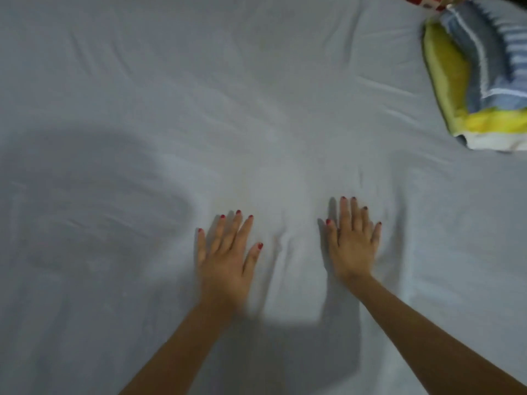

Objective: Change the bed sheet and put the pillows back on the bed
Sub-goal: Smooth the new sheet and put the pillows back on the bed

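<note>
Head view: pale grey-white wrinkled fabric bed sheet [228,109] filling nearly the whole frame, spread flat, creases running across centre and upper left. Large soft shadow over lower left of frame, arm shadows at bottom centre.

Left hand [225,258] lower centre, palm down flat on sheet, fingers straight and spread, red-painted nails, gripping nothing. Slight motion blur at wrist. Right hand [353,246] just right of centre, also palm down flat on sheet, fingers straight, closer together, gripping nothing. Hands apart, small ridge of bunched sheet between them. Bare forearms entering from bottom edge, left and right.

Yellow-green pillow with white end [453,89] at upper right of frame, lying on sheet, partly cut by right edge. Blue and white striped folded cloth [490,52] resting on top of that pillow. Red and white checked fabric item [422,1] at top edge, upper right, mostly out of frame, cannot tell what.
</note>
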